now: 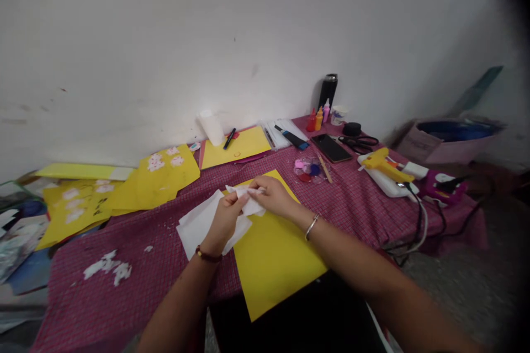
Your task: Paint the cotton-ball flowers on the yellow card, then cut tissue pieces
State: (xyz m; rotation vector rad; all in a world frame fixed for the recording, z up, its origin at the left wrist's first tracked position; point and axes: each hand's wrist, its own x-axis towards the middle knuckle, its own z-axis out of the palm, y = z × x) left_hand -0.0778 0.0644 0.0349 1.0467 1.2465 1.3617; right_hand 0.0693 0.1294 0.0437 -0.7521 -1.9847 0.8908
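Note:
Both my hands meet over a low table with a magenta checked cloth (pixel 136 281). My left hand (pixel 226 220) is closed on a piece of white tissue paper (pixel 195 224) that hangs down over the cloth. My right hand (pixel 271 196) pinches the upper, twisted part of the same tissue (pixel 245 192), fingers pressed together. Under the hands lies a large yellow sheet (pixel 275 259) that juts over the table's near edge.
More yellow sheets (pixel 163 176) with white-pink paper flowers lie at the left, white scraps (pixel 108 267) on the cloth. At the right are a paint palette (pixel 308 168), a phone (pixel 331 148), scissors (pixel 360 142), a yellow glue gun (pixel 383 162), small colour bottles (pixel 318 118) and a black flask (pixel 328 91).

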